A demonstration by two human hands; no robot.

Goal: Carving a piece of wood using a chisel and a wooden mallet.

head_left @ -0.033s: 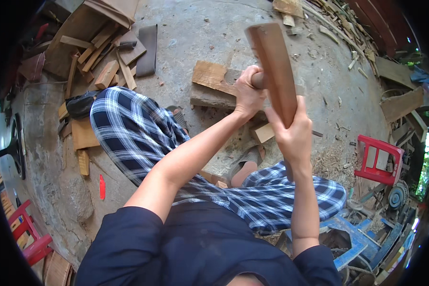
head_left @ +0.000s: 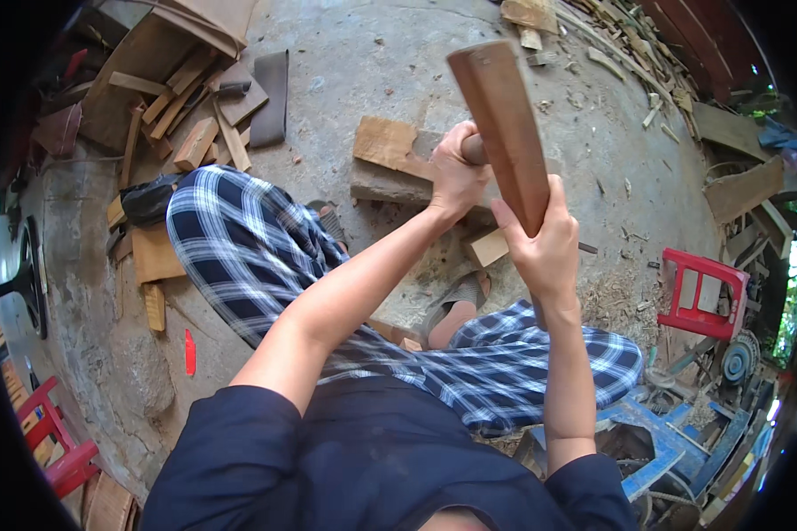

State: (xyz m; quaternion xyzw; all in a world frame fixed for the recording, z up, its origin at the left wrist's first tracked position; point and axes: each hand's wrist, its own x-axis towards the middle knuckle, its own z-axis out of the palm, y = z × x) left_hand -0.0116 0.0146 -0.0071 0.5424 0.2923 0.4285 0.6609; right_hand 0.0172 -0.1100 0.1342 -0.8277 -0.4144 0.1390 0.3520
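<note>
Diagonally, a long wooden piece (head_left: 502,124) points forward-left; right hand (head_left: 545,255) clasps its near end, left hand (head_left: 458,181) a handle (head_left: 474,150), fingers curled.

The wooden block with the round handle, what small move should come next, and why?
Probably lower the wooden block slightly toward the timber on the concrete floor, keeping both grips. The left hand closes around the round handle, the right hand grasps the block's lower end, and the block appears raised above the floor.
</note>
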